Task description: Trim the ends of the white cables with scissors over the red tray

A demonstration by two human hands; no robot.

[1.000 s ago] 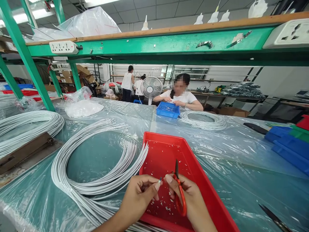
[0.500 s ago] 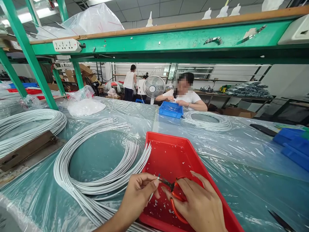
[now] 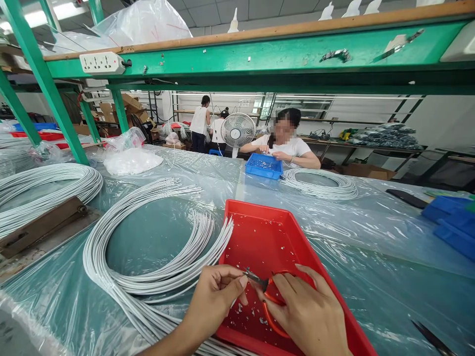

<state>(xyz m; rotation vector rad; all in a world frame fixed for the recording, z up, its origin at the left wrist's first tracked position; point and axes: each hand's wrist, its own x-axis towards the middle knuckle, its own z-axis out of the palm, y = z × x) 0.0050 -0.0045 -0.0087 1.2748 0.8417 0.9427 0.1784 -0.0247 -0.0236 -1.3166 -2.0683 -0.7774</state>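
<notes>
Over the red tray [image 3: 260, 210], my left hand [image 3: 218, 296] pinches the end of a white cable [image 3: 233, 302] between thumb and fingers. My right hand [image 3: 308, 306] is closed around the orange handles of a pair of scissors [image 3: 275, 324]. Their dark blades point left and meet the cable end at my left fingertips. Small white and dark scraps lie scattered on the tray floor. Left of the tray rests a looped bundle of white cables [image 3: 100, 242], some of its ends lying over the tray's left rim.
Another cable coil [image 3: 85, 178] and a rusty metal bar [image 3: 44, 225] lie at left. A second pair of scissors [image 3: 432, 338] is at lower right. Across the table, a co-worker [image 3: 289, 143] sits by a blue tray [image 3: 263, 173]. A green shelf beam [image 3: 222, 69] spans above.
The scissor blades sit slightly higher and more open at the cable end, and the dark tip that stood above my left fingertips no longer shows. The view has shifted slightly.
</notes>
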